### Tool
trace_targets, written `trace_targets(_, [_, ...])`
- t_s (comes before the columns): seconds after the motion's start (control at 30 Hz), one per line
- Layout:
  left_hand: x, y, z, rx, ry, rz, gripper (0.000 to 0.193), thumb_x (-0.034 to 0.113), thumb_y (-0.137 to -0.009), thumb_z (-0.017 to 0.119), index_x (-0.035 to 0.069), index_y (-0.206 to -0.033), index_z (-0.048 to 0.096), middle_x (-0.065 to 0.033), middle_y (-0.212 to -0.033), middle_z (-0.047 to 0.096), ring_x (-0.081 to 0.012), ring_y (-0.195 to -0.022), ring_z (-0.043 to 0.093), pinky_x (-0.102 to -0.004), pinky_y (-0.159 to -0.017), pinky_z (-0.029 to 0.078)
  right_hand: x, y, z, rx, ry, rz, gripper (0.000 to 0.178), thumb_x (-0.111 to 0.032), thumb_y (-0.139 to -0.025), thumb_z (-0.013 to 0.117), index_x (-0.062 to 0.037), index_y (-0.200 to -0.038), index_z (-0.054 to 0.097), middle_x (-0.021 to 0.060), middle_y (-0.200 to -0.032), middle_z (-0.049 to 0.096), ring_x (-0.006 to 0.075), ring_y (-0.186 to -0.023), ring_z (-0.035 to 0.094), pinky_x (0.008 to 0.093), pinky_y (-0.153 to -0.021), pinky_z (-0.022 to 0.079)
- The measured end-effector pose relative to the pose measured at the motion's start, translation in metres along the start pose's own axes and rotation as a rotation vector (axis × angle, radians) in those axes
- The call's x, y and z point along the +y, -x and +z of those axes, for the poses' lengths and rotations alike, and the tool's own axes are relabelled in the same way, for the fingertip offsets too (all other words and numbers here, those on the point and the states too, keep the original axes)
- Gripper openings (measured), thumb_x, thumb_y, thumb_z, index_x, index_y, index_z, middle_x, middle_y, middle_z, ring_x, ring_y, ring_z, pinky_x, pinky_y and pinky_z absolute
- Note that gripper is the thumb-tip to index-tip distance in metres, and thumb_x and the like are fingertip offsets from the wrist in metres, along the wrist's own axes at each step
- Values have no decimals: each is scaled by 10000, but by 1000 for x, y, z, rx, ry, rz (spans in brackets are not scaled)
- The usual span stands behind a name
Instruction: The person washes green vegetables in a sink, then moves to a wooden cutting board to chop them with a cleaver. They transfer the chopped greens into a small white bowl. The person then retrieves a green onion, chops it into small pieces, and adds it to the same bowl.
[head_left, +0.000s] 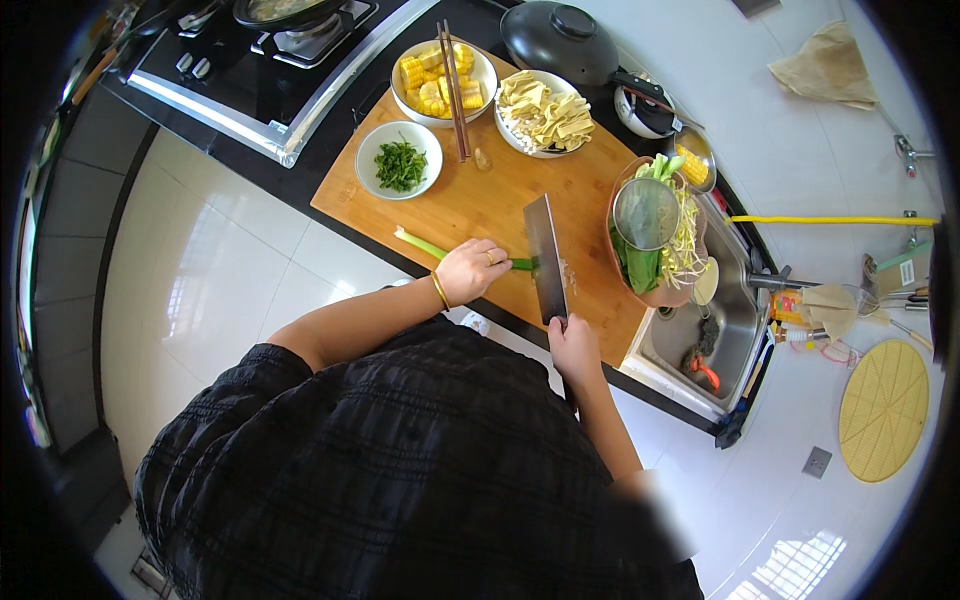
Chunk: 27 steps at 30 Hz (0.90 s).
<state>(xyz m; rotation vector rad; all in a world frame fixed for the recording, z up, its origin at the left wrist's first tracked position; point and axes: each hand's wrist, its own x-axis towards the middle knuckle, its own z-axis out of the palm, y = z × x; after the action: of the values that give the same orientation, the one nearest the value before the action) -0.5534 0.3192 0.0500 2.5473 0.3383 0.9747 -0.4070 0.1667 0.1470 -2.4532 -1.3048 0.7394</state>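
My left hand (474, 271) is closed over a green stalk (420, 243) that looks like celery or scallion, pressing it to the wooden cutting board (480, 205). The stalk's pale end sticks out to the left and its green end reaches the blade on the right. In my right hand (574, 348) is the handle of a cleaver (545, 258), its wide blade upright against the stalk's end. Small pale bits lie on the board just right of the blade. A white bowl of chopped greens (400, 165) stands beyond my left hand.
Behind are a bowl of corn (438, 88) with chopsticks (454, 100) across it and a bowl of yellow strips (545, 110). A basket of vegetables (655, 285) stands by the sink (735, 345) on the right. The stove (255, 75) is at the far left; a black lid (560, 45) lies behind.
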Motion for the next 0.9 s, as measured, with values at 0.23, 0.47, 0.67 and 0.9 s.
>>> trace_targets(0.23, [-1,2,-3,-88,-10,11,267,94,-651,553,40,-909,599,-43,-899,537,-207,-847,521,-310,-727,426,-1,-3,17,-27,51,-4,295,-201,-837,452,56,-721,544,271,-703,569,423,-689,562,473,-637,439])
trace_targets(0.47, [-2,-1,-1,-107,-17,27,241,120,-679,522,28,-892,589,-56,-917,535,-213,-892,506,-311,-771,415,-16,-31,28,54,7,21,317,-215,-841,466,57,-702,547,269,-691,566,430,-668,556,474,-614,437])
trace_targets(0.67, [-2,0,0,-92,-23,12,244,107,-675,533,38,-901,595,-46,-916,530,-210,-881,510,-311,-755,419,-12,-14,7,68,-6,-20,317,-213,-828,480,67,-701,559,275,-694,565,428,-679,562,471,-621,442])
trace_targets(0.9, [-2,2,1,-96,-24,15,233,125,-688,513,32,-887,588,-50,-916,532,-209,-871,499,-297,-759,412,-4,-9,19,-36,76,-3,320,-223,-830,474,64,-716,559,278,-710,570,428,-692,563,476,-640,445])
